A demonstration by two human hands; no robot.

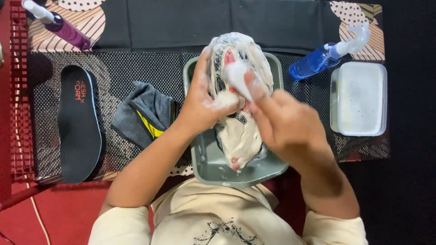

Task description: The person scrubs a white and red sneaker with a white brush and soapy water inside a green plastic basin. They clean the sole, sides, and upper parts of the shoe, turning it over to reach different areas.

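Gripping the foam-lathered white sneaker (239,90) over the grey rectangular plastic basin (206,159), the left hand (202,102) clasps its slippery, soft side while the right hand (279,120) rubs suds with curled fingers

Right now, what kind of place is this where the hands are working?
Probably a shoe-cleaning spot at home or in a small shop. A foamy shoe sits over a grey tray, a loose insole lies on the mat, and a blue spray bottle waits nearby.

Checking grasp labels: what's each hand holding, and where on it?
Left hand grips the foam-covered shoe by its side, over the grey tray. Right hand presses fingers on its top; any tool is hidden.
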